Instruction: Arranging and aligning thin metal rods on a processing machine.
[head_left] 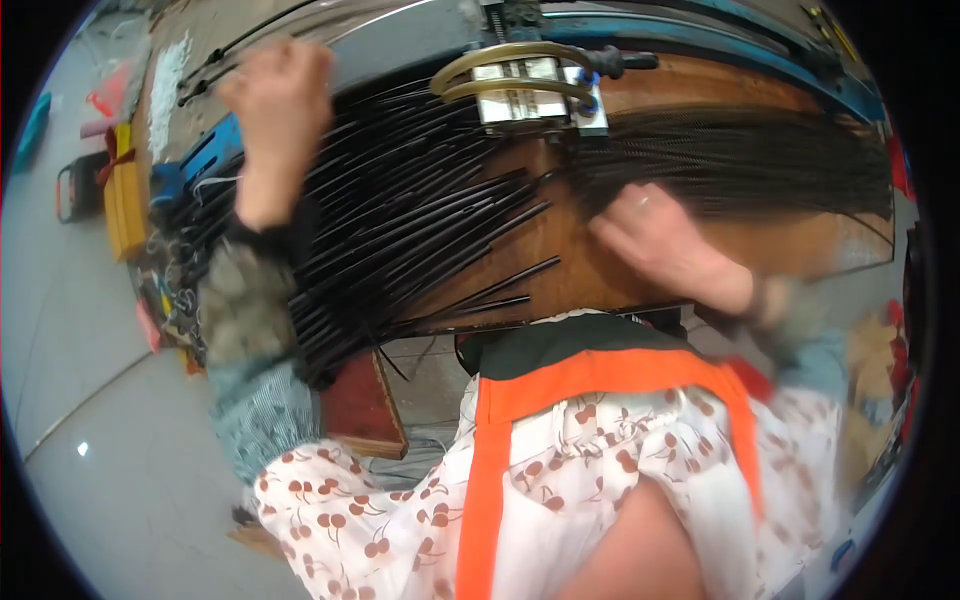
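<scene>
My left hand (278, 105) is raised at the far left above a heap of black rods (400, 215), its fingers curled in and slightly blurred. Whatever it may hold does not show. On the wooden tabletop (560, 270), just right of the middle, my right hand (655, 240) rests with fingers bent and pressed together. Its fingertips point left, and anything between them is hidden. Beyond it lies a bundle of thin dark rods (740, 160), smeared by motion. A small metal clamp-like device (530, 93) with yellowish air hoses (510, 52) stands between the two groups of rods.
Blue metal rails (690, 35) run along the table's back. At the left edge are a blue tool (200, 155), a yellow block (124, 215) and a black case (82, 187). A reddish wooden board (362, 408) stands below the table's front edge.
</scene>
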